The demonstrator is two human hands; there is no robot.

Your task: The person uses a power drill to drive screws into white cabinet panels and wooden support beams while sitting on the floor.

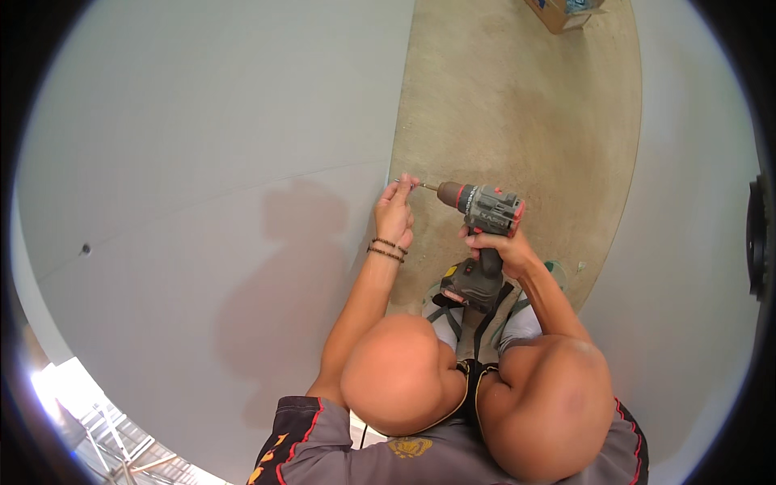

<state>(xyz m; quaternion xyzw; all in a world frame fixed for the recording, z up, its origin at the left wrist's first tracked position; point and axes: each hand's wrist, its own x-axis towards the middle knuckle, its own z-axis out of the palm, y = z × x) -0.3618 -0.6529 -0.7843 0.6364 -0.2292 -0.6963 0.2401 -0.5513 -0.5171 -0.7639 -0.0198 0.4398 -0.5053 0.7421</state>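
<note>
My right hand (503, 246) is wrapped round the handle of a grey and black cordless drill (491, 212) with red accents. The drill lies nearly level, its chuck and thin bit (428, 187) pointing left at the grey wall. At the bit's tip, close to the wall's lower edge, the fingers of my left hand (394, 208) are pinched together on a small screw-like piece, mostly hidden by the fingertips. Two beaded bracelets (386, 249) circle my left wrist. Below the drill's handle, its dark battery (471, 287) hangs above my feet, between my bent knees.
A smooth grey wall (162, 129) fills the left side, with a small dark hole (85, 249) in it. Another pale wall (687, 162) curves along the right. Between them runs bare concrete floor (501, 97). An open cardboard box (558, 16) stands at the far end.
</note>
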